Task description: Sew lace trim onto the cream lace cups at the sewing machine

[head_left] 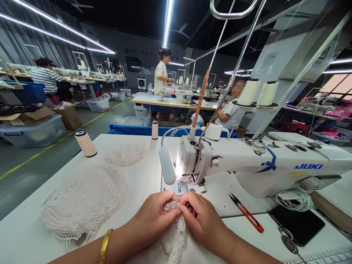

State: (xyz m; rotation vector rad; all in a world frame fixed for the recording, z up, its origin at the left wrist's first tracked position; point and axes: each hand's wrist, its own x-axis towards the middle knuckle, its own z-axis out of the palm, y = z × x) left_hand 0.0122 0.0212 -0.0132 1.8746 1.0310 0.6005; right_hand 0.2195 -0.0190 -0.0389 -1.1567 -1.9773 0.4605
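Both hands pinch a strip of pale lace trim just in front of the sewing machine's needle area. My left hand has its thumb and fingers closed round the bunched lace. Close against it, my right hand pinches the lace edge between thumb and fingertips. The loose end hangs down toward me between the wrists. Behind the hands stands the white sewing machine, its small lamp lit beside the needle. The needle tip is hard to make out.
Left on the table lie a large lace pile and a smaller lace pile. Thread cones stand near the far edge. At right are red thread snips, a black phone and coiled cord. Co-workers sit and stand beyond.
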